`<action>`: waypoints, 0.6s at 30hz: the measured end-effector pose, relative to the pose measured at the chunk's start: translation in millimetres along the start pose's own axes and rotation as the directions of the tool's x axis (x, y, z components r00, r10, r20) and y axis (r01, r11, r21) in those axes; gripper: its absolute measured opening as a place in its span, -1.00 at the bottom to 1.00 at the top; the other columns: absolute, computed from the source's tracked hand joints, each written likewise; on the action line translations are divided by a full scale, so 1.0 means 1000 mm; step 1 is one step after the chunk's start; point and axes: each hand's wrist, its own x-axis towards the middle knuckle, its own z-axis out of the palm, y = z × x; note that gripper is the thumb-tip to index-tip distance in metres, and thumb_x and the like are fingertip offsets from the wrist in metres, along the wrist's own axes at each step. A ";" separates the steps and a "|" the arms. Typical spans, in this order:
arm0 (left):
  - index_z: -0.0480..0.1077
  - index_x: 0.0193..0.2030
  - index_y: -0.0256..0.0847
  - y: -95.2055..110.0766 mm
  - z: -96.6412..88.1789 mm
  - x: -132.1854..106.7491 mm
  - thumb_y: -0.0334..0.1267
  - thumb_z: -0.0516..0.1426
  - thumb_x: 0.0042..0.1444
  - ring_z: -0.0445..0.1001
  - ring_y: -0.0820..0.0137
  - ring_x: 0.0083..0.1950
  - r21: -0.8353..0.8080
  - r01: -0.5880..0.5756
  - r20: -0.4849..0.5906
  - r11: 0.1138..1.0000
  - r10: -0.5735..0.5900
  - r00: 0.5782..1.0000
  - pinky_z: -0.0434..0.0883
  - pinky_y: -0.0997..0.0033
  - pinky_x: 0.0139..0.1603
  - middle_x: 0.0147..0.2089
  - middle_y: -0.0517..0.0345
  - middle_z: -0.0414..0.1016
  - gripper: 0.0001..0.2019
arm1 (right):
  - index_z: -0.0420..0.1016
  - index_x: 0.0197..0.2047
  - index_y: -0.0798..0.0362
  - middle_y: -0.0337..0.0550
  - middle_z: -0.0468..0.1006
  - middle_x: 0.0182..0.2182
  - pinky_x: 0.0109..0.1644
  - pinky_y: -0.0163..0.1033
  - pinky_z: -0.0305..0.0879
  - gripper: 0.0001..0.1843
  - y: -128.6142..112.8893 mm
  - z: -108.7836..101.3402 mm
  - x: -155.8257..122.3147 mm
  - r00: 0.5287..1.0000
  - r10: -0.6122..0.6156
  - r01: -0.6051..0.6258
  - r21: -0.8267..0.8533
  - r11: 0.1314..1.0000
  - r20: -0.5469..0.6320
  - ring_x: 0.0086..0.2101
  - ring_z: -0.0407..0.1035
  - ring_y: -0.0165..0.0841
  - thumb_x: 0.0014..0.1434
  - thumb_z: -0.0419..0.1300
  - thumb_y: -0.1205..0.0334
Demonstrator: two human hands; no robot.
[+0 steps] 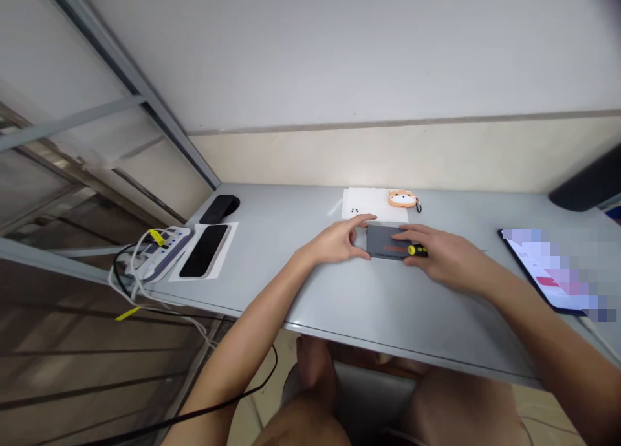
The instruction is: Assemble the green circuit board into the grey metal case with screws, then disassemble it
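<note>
A flat dark grey box (381, 238) with a row of small slots along its near edge lies on the desk. My left hand (339, 240) curves around its left end, with the thumb at the near corner and the fingers at the far corner. My right hand (441, 255) is at the box's right end. Between its fingers sits a screwdriver (418, 250) with a yellow and black handle. A thin reddish line runs left from the handle across the box; I cannot tell whether it is the shaft. White paper (371, 200) with small dark dots lies behind the box.
An orange animal-faced case (402, 199) sits on the paper. Left stand a phone (204, 251) on white paper, a black object (219, 208) and a power strip (167, 255) with tangled cables. A lit tablet (548, 271) and black cylinder (587, 181) are right. The wall bounds the desk.
</note>
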 end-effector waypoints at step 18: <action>0.62 0.09 -0.09 0.025 0.005 -0.003 0.11 0.15 0.37 0.63 0.22 -0.05 0.258 -0.014 -0.134 0.966 0.050 0.990 0.49 0.27 -0.01 -0.01 0.08 0.71 -0.60 | 0.43 -0.44 0.01 -0.31 0.36 -0.67 -0.57 -0.35 0.15 -0.57 -0.001 0.008 0.074 0.644 0.753 0.049 0.990 0.135 -0.135 -0.64 0.22 -0.47 0.32 0.27 -0.11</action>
